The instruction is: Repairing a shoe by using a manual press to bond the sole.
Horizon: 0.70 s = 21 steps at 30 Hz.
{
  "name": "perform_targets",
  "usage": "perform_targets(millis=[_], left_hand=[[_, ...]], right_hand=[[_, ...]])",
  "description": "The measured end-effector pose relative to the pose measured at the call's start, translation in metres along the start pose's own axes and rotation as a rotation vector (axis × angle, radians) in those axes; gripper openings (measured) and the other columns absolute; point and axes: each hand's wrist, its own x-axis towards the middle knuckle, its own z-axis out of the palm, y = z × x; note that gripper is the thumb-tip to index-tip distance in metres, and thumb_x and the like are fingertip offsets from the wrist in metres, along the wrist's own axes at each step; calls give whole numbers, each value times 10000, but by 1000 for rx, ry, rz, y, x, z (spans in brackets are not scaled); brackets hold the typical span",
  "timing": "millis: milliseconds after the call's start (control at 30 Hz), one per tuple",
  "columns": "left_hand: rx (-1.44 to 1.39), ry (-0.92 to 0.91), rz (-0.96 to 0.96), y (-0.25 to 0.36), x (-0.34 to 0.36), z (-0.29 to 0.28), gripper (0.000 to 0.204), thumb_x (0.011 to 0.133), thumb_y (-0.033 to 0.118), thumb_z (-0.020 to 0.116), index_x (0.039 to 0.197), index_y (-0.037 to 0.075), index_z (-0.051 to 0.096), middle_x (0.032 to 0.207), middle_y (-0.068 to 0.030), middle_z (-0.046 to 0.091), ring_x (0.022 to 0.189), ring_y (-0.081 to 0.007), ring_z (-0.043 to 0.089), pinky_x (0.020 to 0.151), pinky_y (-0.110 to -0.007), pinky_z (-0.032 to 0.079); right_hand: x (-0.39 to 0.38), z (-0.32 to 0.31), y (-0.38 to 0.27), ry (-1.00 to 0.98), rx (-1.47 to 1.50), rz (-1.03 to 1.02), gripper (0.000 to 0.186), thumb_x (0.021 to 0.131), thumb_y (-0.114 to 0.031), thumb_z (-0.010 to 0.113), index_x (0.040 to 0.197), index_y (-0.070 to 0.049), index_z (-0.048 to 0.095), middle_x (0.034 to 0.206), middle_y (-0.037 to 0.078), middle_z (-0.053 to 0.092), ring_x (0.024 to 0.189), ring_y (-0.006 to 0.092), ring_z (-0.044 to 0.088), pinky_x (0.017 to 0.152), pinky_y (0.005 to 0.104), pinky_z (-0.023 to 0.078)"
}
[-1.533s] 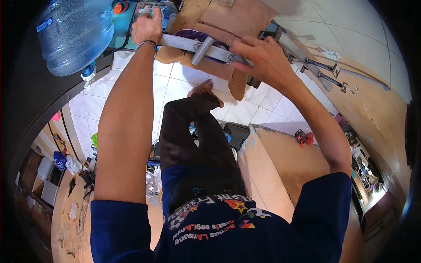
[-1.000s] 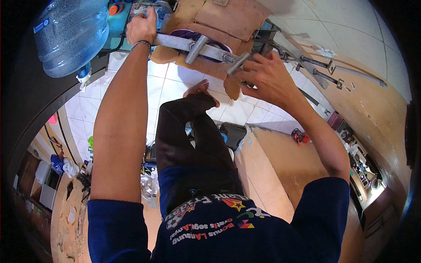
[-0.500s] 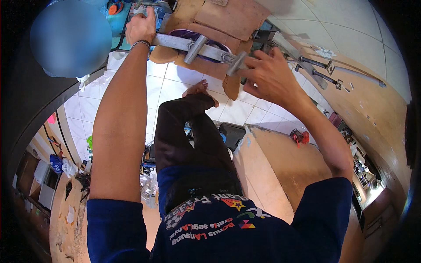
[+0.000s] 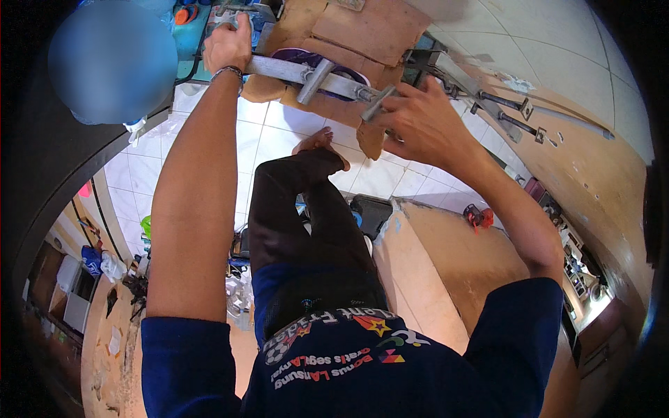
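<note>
A silver-grey metal bar (image 4: 279,67) with short round crosspieces lies level in front of me, above brown cardboard. My left hand (image 4: 228,47) is closed round its left end, where a bracelet circles the wrist. Near the middle, one crosspiece (image 4: 317,81) sits across the bar. At the right end another crosspiece (image 4: 377,104) stands tilted, and the curled fingers of my right hand (image 4: 421,122) are on it. The thumb and part of the grip are hard to make out. Beneath the bar shows a purple rounded object (image 4: 348,72), partly covered.
Cardboard sheets (image 4: 373,28) cover the surface beyond the bar. To the right, a metal frame with dark rods (image 4: 498,104) stands close to my right hand. My bare foot (image 4: 319,141) rests on white tiles below. An orange-and-dark item (image 4: 186,14) lies at upper left.
The right-end crosspiece has turned to a steeper slant with my right hand's fingers, which have curled in closer to it. My left hand keeps its grip on the bar.
</note>
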Motion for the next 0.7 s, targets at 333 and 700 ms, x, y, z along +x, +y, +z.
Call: perform_targets(millis=[333, 700], left_hand=[[59, -9, 6, -7, 14, 11, 659, 883, 651, 400, 1145, 139, 721, 1173, -244, 658, 1130, -439, 606, 989, -509, 462], [34, -31, -35, 0, 12, 9, 688, 850, 672, 437, 1162, 127, 716, 1211, -209, 654, 1147, -406, 602, 998, -465, 455]], right_hand=[[3, 16, 13, 229, -130, 85, 371, 810, -335, 701, 1174, -277, 657, 1025, -25, 672, 1001, 180, 641, 837, 441, 435], [18, 34, 32, 295, 55, -139, 296, 877, -322, 668, 1169, -305, 625, 1208, -28, 591, 1094, 189, 558, 853, 415, 435]])
